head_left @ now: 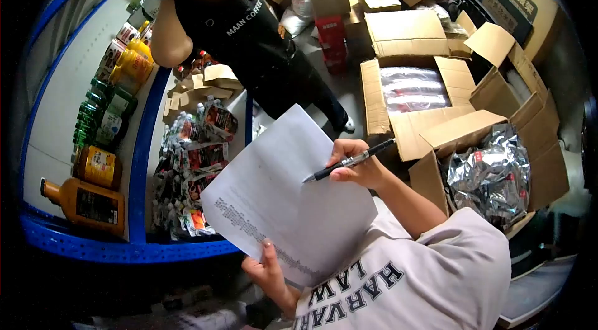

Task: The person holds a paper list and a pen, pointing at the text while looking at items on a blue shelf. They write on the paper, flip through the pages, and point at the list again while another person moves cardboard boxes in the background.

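My left hand (266,271) grips the lower edge of a sheet of paper (268,174), its thumb on top near a block of small dark print. Much of the rest of the page looks blank or faintly printed. Over the right side of the sheet, my right hand (356,165) is closed around a black and clear pen (358,159). The pen's tip points left, right at the paper's surface. The paper is held tilted in front of my light shirt (411,274), which has dark lettering.
Left stands a blue-framed shelf (140,155) with bottles and jars (99,165), and pouches (205,155) beyond its post. A person in black (249,37) stands ahead, one arm raised. Open cartons (405,34) hold wrapped goods and silver foil packs (489,174) at right.
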`<state>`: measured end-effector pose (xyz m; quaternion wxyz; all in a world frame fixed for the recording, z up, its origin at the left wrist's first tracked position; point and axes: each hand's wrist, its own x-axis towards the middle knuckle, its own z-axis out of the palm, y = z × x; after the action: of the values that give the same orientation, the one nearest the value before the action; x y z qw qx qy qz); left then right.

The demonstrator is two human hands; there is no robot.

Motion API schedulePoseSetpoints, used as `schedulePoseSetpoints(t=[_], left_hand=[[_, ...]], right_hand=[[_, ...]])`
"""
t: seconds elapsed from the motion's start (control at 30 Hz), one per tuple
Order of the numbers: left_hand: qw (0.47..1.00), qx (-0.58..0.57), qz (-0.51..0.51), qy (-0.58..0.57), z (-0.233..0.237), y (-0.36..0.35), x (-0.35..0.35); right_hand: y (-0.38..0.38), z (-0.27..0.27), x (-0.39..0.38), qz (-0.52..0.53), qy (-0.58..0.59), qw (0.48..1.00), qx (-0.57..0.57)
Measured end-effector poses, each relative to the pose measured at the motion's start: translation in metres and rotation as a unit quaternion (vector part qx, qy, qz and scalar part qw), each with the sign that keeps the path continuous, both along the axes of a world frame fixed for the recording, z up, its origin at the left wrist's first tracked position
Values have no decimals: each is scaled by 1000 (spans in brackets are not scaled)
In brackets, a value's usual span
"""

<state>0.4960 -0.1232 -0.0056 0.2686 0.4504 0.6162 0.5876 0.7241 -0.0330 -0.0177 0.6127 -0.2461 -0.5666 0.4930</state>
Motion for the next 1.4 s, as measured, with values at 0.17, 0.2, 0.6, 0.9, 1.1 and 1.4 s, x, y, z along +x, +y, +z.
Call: schedulePoseSetpoints(t=[0.17,0.2,0.6,0.9,1.1,1.4], left_hand=[[999,29,-30,-23,-5,-7,-5],[999,32,-23,-20,-7,-9,-4],[999,-22,-35,7,-19,-37,-16],[999,-1,-14,-44,-20,-40,-2],[997,12,-80,-16,-35,-31,-5],[992,39,-121,20,0,5,40]], right_hand=[[-7,-5,-4,-31,-22,999,5],[-10,-5,-5,-29,-16,999,-12],[-27,-9,-6,18,-34,999,-9],[-43,-1,-3,16,-43,999,-28],[-57,-13,13,37,-38,997,-48],[-41,4,54,-28,-77,996,-42]])
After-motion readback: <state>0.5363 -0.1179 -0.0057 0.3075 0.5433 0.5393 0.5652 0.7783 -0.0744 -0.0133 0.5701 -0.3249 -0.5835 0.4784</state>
